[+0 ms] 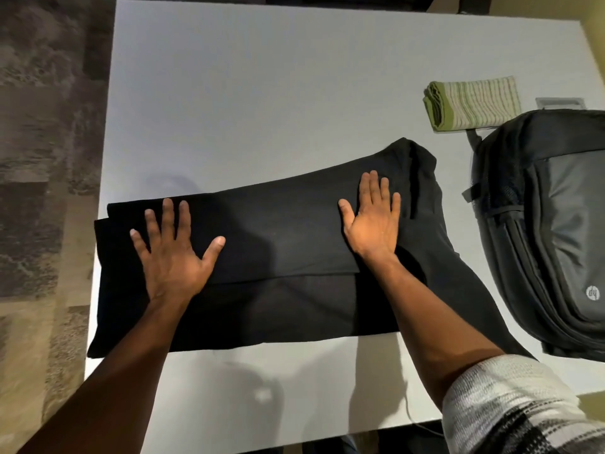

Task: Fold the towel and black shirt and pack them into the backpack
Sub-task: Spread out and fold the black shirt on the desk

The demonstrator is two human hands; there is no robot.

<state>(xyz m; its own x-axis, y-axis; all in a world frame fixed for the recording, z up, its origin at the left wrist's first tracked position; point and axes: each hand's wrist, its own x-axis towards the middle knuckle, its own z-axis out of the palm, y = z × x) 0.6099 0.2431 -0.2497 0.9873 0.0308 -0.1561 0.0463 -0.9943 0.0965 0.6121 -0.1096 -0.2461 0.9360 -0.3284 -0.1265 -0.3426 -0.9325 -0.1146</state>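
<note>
Your left hand [170,257] & right hand [373,221] press flat, fingers spread, on black shirt [278,250], folded lengthwise into a wide band.

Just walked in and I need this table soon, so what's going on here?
A person is folding a black cotton shirt on the white table. Both the left hand and the right hand lie flat on it with fingers spread, pressing the fold down. The shirt is partly folded into a long band. A green striped towel sits already folded at the far right, beside a black backpack lying on the table's right side. Neither item is in the backpack yet.
</note>
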